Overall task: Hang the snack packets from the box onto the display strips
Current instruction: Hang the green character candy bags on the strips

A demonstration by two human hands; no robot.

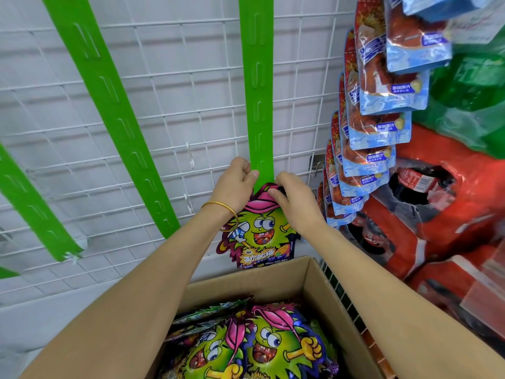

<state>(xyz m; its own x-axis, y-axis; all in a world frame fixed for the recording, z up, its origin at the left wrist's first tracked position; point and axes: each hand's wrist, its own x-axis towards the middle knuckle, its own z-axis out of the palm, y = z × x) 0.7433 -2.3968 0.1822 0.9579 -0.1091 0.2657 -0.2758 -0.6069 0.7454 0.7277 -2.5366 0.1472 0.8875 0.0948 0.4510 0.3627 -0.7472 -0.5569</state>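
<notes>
The left hand [234, 185] pinches the lower end of the green strip [257, 105] on the far wire grid [175, 110]. Just right of it, the right hand [295, 201] grips the top of a snack packet [263, 233], held against the strip's end above the near box [311, 283].

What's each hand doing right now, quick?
Left hand: grips the lower end of the green display strip.
Right hand: pinches the top of the snack packet.
</notes>
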